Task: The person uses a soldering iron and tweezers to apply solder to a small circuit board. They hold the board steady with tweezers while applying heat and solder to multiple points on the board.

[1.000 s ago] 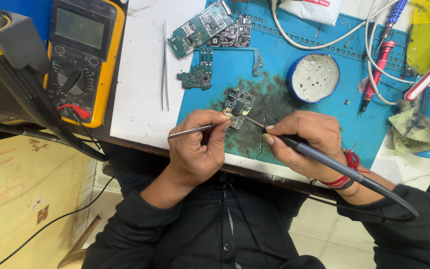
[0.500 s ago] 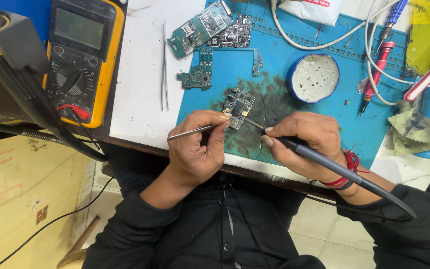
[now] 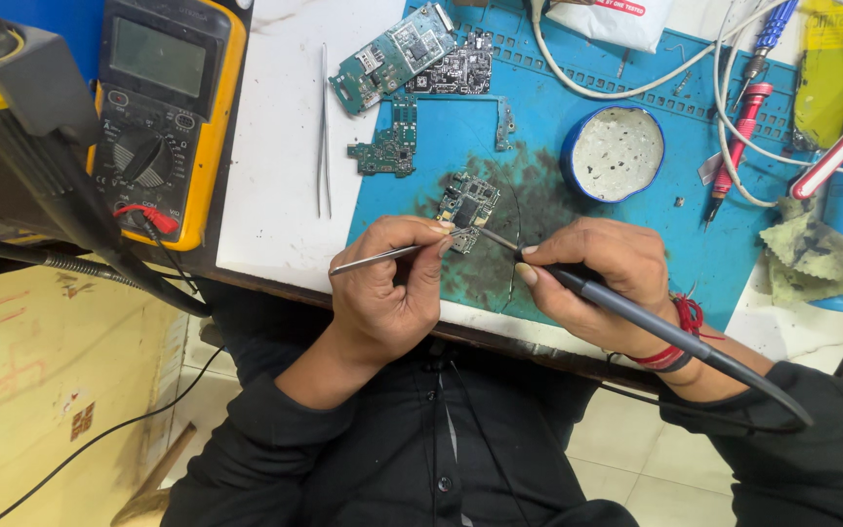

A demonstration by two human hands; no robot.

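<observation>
A: State the position of the workpiece.

B: The small circuit board (image 3: pixel 467 202) lies on the blue work mat (image 3: pixel 636 234), on a dark stained patch near the mat's front edge.

A: Left hand?

B: The left hand (image 3: pixel 392 283) pinches metal tweezers (image 3: pixel 392 254), fingers closed narrowly around them; the tips touch the board's near edge.

A: Right hand?

B: The right hand (image 3: pixel 597 278) grips a soldering iron (image 3: pixel 656 327) like a pen, fingers wrapped on the handle; its tip meets the board beside the tweezers.

A: Surroundings?

B: A round tin (image 3: pixel 617 151) sits behind the right hand; a yellow multimeter (image 3: pixel 163 107) stands well to the left.
</observation>
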